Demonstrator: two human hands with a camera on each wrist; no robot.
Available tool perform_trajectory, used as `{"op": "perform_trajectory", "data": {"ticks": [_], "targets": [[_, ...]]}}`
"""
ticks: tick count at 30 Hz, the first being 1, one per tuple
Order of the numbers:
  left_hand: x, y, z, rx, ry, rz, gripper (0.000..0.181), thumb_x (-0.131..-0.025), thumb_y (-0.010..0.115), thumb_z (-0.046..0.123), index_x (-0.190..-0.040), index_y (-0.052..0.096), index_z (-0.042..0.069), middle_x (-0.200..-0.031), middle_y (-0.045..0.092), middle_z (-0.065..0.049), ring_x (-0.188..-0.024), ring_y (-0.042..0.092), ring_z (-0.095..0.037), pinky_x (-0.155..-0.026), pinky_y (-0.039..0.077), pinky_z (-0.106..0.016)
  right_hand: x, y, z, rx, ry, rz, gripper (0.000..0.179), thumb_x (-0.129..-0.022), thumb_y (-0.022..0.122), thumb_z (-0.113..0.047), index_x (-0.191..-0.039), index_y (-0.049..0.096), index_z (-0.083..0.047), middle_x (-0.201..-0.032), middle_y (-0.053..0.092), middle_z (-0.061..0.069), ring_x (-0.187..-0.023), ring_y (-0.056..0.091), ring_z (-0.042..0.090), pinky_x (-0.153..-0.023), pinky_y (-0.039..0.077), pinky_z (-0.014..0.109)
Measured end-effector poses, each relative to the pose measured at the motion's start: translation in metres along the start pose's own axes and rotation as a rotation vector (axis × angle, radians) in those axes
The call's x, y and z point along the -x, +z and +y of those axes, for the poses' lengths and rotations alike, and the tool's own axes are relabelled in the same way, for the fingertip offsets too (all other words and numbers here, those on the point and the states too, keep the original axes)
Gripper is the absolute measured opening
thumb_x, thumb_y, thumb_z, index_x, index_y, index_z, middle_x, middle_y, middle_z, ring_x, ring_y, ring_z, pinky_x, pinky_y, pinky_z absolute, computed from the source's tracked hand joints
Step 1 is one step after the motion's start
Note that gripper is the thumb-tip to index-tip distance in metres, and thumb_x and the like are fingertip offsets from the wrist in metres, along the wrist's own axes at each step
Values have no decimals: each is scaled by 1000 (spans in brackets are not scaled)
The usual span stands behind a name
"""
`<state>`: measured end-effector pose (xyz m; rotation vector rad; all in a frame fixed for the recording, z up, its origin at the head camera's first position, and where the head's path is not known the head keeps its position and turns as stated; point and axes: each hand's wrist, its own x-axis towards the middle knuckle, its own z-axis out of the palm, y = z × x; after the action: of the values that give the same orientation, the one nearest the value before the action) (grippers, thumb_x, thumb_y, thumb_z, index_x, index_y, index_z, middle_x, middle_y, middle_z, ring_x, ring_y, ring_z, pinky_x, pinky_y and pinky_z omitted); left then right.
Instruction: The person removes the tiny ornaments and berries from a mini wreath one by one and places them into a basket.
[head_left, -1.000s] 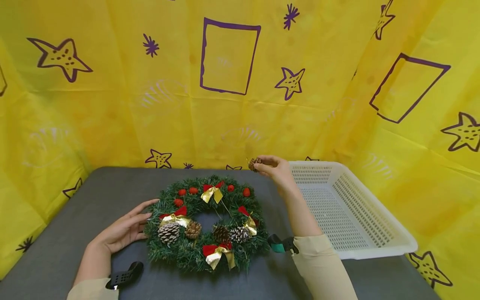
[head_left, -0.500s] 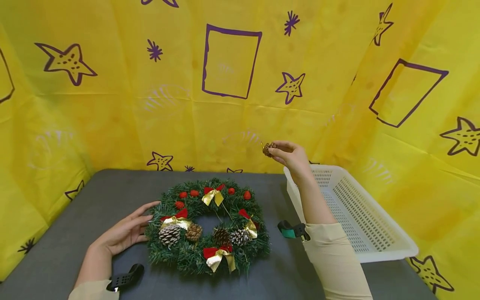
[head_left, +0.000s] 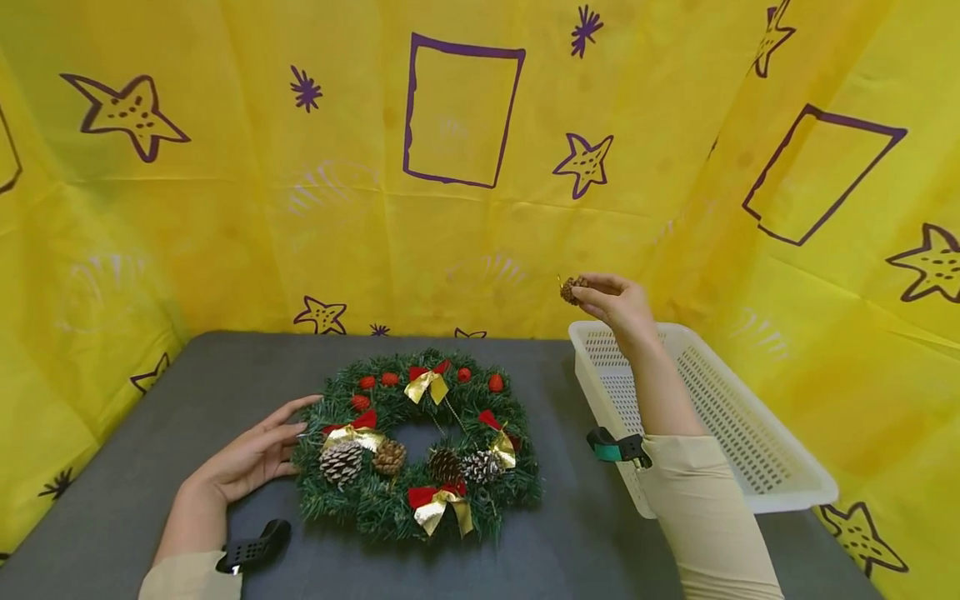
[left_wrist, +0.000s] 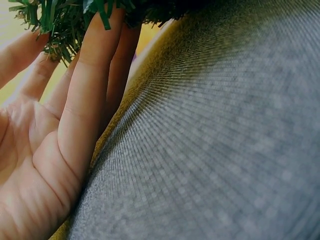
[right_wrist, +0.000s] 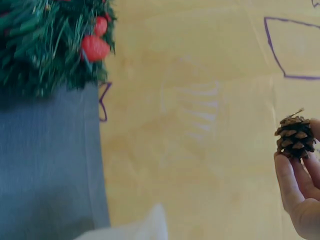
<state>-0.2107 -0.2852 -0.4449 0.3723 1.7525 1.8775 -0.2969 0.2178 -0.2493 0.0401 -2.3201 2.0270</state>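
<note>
the left hand (head_left: 251, 457), fingers relaxed, touches the wreath (head_left: 360, 517), likely steadying it, while the right hand (head_left: 624, 307) pinches a raised cone (head_left: 569, 291).

The right hand (head_left: 618, 308) has gone up and right — the small pine cone (head_left: 572, 291) in its grip is now farther from the wreath (head_left: 367, 508). The right arm (head_left: 663, 392) has shifted right too — more of the white basket (head_left: 603, 400) shows on its left side.

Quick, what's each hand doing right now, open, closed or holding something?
Left hand: open, fingers touching the edge of the wreath.
Right hand: holding a small brown pine cone between thumb and fingers.
</note>
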Motion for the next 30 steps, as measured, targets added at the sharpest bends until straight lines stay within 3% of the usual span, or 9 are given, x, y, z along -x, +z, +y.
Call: {"op": "perform_trajectory", "data": {"ticks": [8, 17, 22, 26, 30], "targets": [[-3, 0, 2, -38, -6, 29, 58, -110, 32, 31, -159, 3, 37, -161, -31, -17, -116, 51, 14, -101, 48, -41, -1, -33, 5, -10, 6, 40, 60, -93, 70, -14, -144, 44, 6, -99, 62, -12, -84, 67, -3, -85, 54, 14], [-3, 1, 2, -41, -16, 44, 59, -110, 33, 31, -160, 3, 36, -162, -29, -17, -115, 50, 14, -105, 46, -48, -2, -62, 25, 58, 59, 66, 64, -94, 68, -17, -147, 40, 5, -105, 56, -9, -85, 65, -5, -87, 53, 13], [-2, -1, 0, -58, -19, 56, 56, -110, 33, 32, -159, 6, 39, -162, -28, -18, -123, 47, 6, -105, 45, -49, -4, -74, 40, 45, 63, 69, 63, -93, 69, -14, -145, 40, 8, -98, 59, -13, -82, 66, -6, -85, 54, 14], [-1, -2, -1, -80, -18, 57, 56, -110, 32, 33, -159, 6, 41, -162, -29, -19, -142, 37, -15, -109, 40, -57, -6, -82, 48, 42, 54, 69, 62, -94, 67, -12, -145, 38, 11, -92, 62, -16, -80, 66, -6, -81, 54, 13], [0, -2, -2, -70, -20, 56, 56, -110, 32, 33, -159, 6, 40, -162, -29, -19, -136, 45, -8, -108, 42, -54, -7, -88, 54, 34, 53, 71, 65, -94, 66, -9, -146, 35, 14, -85, 65, -18, -79, 66, -6, -79, 54, 12]]}}
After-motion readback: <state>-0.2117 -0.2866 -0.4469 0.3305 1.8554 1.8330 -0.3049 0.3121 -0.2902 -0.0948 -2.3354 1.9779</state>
